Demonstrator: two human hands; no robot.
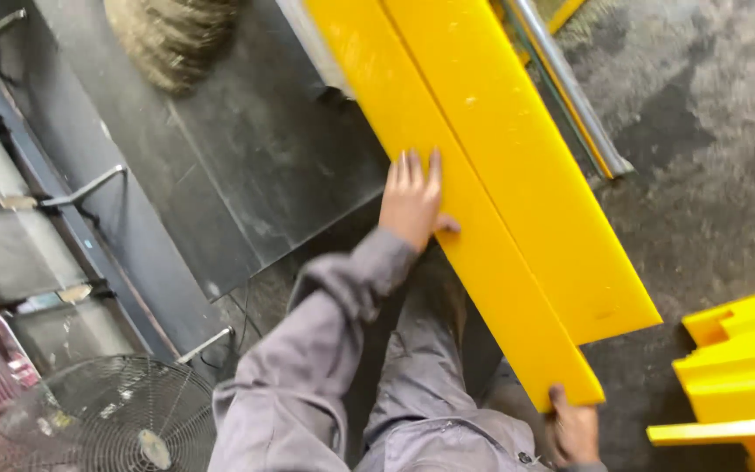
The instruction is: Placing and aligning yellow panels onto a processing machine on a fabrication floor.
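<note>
**Two hands steady a long yellow panel over a workshop floor**

Grimy concrete floor fills the right side of the view, stained dark in patches, with a dark metal sheet lying to the left.

Running from the far top of the frame down toward the near right is the long yellow panel, a flat plastic-looking board with a lengthwise step or seam, so it may be two strips lying side by side; I cannot tell which. Its near end hangs above the floor by the person's legs.

The left hand lies flat on the panel's left strip, fingers stretched out and close together, thumb spread to the side, pressing rather than gripping. The right hand is at the near corner, fingers curled up around the end edge, so it is closed on the panel; only part of it shows.

Judging from this hold, handling a board this long well means keeping the flat hand firmly down to stop it twisting, while the corner hand carries the weight and guides the end; the smooth surface looks slippery, so the palm may slide.

A shiny metal tube runs just beside the panel's right edge. More stacked yellow profiles sit at the near right. A wire-guarded fan stands at the near left, and a dusty brown bundle lies at the far left.
</note>
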